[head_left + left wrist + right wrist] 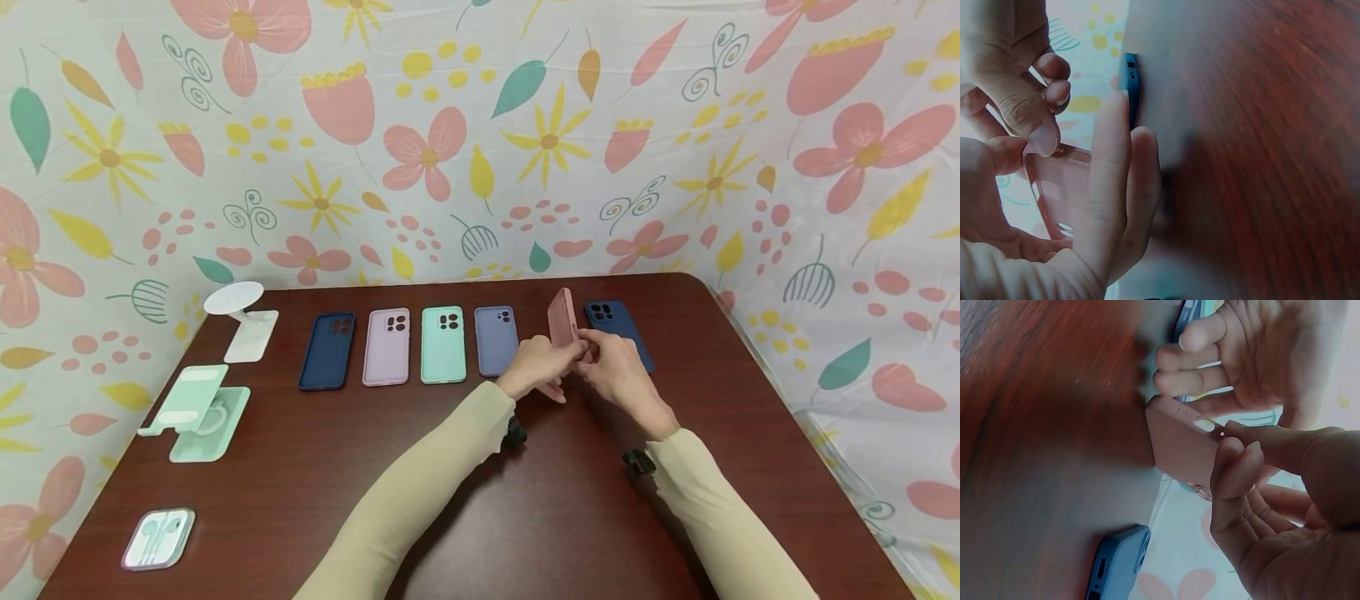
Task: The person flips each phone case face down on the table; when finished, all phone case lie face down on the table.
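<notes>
Five phone cases [443, 346] down on worktop [570, 517]; pink case [560, 321] apparently pending, pinched by left hand [537, 365] and right hand [618, 372].

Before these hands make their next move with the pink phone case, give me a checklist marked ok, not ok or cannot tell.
1. Right hand has a grip: ok, it pinches the pink phone case.
2. Left hand supports it too: ok, its fingers are at the case's edges.
3. Pink phone case has no phone inside: ok, the left wrist view shows its bare interior.
4. Pink phone case lies flat: not ok, it is held up at a steep angle.
5. Its lower edge clears the table: cannot tell.
6. Blue phone case at the row's right end lies flat: ok.
</notes>
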Demonstrator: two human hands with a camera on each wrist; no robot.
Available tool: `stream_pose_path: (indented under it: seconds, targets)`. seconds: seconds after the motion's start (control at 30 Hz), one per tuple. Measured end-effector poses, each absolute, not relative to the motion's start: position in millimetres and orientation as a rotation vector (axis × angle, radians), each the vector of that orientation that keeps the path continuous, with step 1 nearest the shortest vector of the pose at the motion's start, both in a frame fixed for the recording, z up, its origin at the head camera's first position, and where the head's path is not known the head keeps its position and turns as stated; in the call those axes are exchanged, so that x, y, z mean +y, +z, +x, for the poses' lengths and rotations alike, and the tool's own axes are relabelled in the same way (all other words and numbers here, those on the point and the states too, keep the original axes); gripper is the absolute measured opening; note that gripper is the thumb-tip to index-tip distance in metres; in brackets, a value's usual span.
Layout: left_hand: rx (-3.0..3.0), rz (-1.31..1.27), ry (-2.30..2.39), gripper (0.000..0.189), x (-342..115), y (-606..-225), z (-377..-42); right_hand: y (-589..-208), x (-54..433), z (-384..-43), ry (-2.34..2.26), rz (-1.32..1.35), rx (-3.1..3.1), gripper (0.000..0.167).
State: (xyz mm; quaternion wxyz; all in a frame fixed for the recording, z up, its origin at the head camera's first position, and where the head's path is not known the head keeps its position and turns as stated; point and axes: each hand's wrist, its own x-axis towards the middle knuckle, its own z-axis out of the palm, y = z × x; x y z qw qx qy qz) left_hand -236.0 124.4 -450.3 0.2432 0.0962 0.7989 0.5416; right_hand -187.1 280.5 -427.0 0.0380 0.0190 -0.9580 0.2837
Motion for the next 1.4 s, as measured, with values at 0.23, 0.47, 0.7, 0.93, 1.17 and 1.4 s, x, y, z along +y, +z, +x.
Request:
stream_pose_path:
  seconds: [0.23,0.47,0.7,0.93,1.17,1.4]
  targets:
    - [1.991,0.221,1.557,0.057,112.7,-447.3,-241.4,-431.2,278.8,-190.5,0.948,0.118,-2.929,0.056]
    - [2.022,0.191,1.622,0.041,105.8,-443.2,-243.5,-442.0,282.5,-201.8,1.067,0.120,-3.036,0.055]
    - [2.076,0.173,1.745,0.029,104.6,-436.4,-241.3,-455.3,287.3,-213.4,1.185,0.119,-3.110,0.052]
    - [2.209,0.180,1.710,0.039,103.6,-428.6,-237.9,-457.3,288.0,-218.1,1.212,0.128,-3.163,0.056]
    - [2.359,0.231,1.617,0.041,102.8,-427.7,-237.3,-454.3,287.5,-218.0,1.199,0.126,-3.184,0.052]
    - [2.394,0.233,1.583,0.042,101.9,-428.1,-235.6,-456.5,288.8,-217.5,1.179,0.138,-3.181,0.053]
